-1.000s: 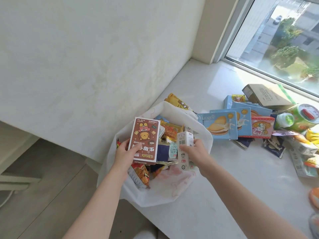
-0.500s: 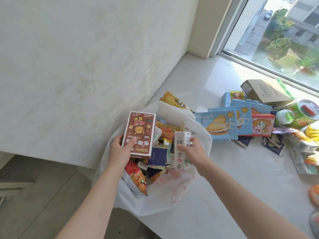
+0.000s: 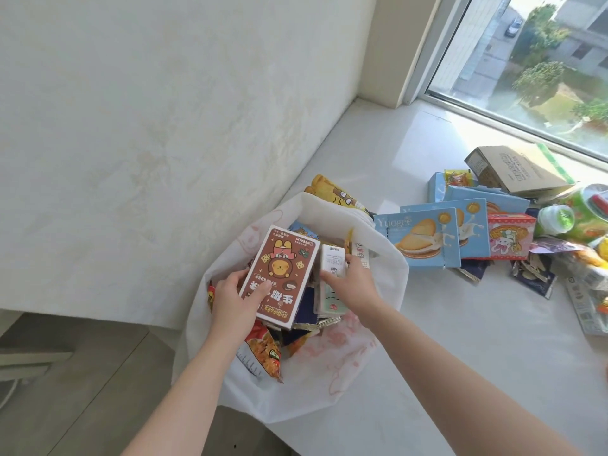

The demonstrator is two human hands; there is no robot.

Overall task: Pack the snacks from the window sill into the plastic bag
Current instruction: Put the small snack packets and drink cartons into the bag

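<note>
1. Our left hand grips the brown box by its near end, thumb across the face. Our right hand pinches a small white carton.
2. Both sit over the open bag, atop packets already inside.
3. The boxes look light and stiff, so edge holds should do. The bag is soft and may sag.
4. More snacks, blue boxes among them, lie on the sill.

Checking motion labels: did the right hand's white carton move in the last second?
Yes: white carton shifted left, away from the blue biscuit box, towards the brown box.
</note>
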